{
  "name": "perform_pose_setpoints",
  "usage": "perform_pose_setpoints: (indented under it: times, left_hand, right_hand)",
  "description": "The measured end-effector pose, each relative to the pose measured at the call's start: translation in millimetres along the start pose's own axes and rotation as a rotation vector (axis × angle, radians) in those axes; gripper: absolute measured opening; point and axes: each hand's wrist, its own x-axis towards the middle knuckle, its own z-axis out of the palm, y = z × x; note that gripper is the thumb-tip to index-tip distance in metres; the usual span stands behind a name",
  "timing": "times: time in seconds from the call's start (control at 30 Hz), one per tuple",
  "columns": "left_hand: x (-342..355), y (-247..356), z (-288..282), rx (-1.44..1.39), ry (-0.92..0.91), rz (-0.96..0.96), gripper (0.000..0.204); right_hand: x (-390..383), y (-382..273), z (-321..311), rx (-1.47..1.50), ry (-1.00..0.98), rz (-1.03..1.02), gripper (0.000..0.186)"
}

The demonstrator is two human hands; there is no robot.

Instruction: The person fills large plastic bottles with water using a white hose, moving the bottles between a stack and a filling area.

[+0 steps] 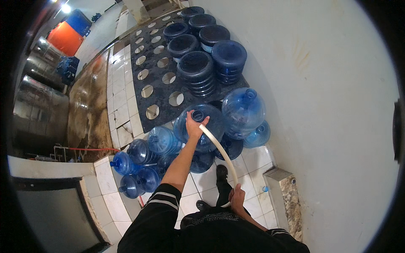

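Note:
My left hand (195,127) is closed around the neck of a large clear-blue water jug (214,120), which stands upright in front of me with its mouth uncovered. A cream-white hose (226,159) curves up from near my waist, and its far end lies beside my left thumb, close to the jug's mouth. Whether that end touches the neck, I cannot tell. Lower down, my right hand (237,195) grips the hose near its other visible end. Another upright blue jug (244,111) stands just right of the one I hold, atop or among others.
Several blue jugs (145,152) crowd the floor at the left. Beyond them, upside-down jugs (195,67) stand on a black board (162,89) with round holes. A pale wall rises at the right, beside a stained box-shaped block (280,177). A blue cap (265,189) lies nearby.

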Motion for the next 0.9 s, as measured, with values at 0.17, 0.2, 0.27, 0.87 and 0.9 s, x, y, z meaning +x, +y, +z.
perform_pose_setpoints:
  times: [0.17, 0.2, 0.27, 0.87, 0.9]
  left_hand:
    - [1, -5, 22, -0.043, 0.260, 0.101, 0.054]
    - [2, -7, 24, -0.081, 0.259, 0.132, 0.051]
    - [3, -10, 27, 0.060, 0.383, 0.244, 0.046]
    - [-17, 56, -153, -0.331, 0.554, 0.127, 0.026]
    - [-24, 59, -170, -0.425, 0.583, 0.194, 0.022]
  right_hand:
    - [13, -4, -1, -0.069, -0.006, -0.022, 0.056]
    - [15, -5, -1, -0.046, -0.014, -0.014, 0.056]
    - [19, -6, -1, -0.017, -0.025, 0.004, 0.056]
    - [10, -1, 21, -0.013, -0.356, -0.020, 0.054]
    - [6, 1, 25, -0.025, -0.371, -0.008, 0.054]
